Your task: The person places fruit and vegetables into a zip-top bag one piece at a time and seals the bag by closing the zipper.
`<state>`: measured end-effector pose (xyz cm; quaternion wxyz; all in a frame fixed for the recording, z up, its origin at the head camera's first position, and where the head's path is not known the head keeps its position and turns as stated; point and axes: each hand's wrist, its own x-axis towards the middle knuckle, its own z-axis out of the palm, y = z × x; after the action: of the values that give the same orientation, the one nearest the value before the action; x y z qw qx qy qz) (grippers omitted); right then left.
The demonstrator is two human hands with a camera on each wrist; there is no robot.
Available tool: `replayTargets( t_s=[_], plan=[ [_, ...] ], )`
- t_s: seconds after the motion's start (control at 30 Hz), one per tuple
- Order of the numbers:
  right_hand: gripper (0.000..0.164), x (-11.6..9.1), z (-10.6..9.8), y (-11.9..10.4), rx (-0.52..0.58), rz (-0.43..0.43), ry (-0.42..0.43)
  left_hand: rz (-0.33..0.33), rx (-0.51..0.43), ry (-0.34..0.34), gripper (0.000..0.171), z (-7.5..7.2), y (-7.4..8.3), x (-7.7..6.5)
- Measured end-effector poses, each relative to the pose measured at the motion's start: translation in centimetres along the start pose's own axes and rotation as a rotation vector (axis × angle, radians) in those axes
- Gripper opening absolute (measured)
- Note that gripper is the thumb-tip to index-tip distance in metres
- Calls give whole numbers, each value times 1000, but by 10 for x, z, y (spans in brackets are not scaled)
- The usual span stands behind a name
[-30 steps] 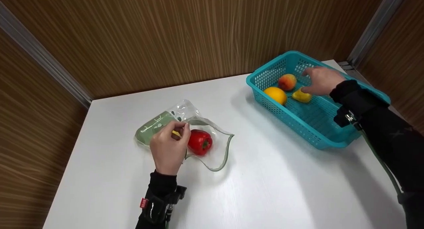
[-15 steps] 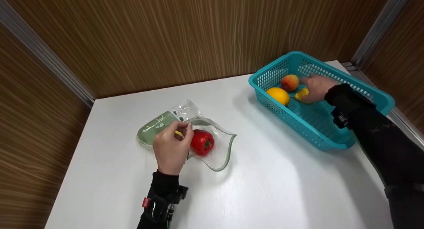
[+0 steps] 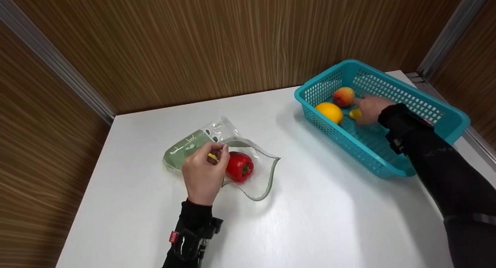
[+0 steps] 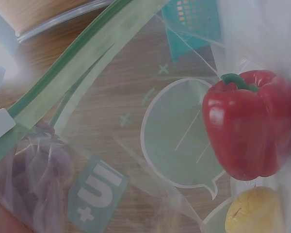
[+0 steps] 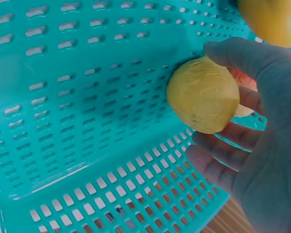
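While the left hand's point(image 3: 204, 175) pinching a clear plastic bag point(image 3: 221, 131), the right hand's point(image 3: 372, 109) gripping the turquoise plastic basket's point(image 3: 374, 138) light-looking yellow pear point(image 5: 203, 94) mid-belly.

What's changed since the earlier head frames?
The right hand has come down farther into the basket; its thumb and fingers are now around the pear. The left hand still pinches the bag's edge; the red pepper, peach and orange stay put.

A stretch of white table point(image 3: 306, 190) leaves passage between bag point(image 3: 184, 149) and basket point(image 3: 347, 144), whose walls bar entry except from above.
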<state>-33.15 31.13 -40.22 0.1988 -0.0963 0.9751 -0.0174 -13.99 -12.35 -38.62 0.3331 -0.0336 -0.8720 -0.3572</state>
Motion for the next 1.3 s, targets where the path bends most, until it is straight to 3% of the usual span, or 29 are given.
replayTargets(
  t_s=[0.7, 1.13, 1.3],
  plan=[
    [51, 7, 13, -3, -68, -51, -3, -12, 15, -15, 13, 0, -1, 1],
    [65, -12, -10, -2, 40, -18, -9, -4, 29, -12, 11, 0, 1, 0],
    [71, -25, -27, -13, 72, -23, 34, 3, 26, -6, 11, 0, 1, 1]
  ],
)
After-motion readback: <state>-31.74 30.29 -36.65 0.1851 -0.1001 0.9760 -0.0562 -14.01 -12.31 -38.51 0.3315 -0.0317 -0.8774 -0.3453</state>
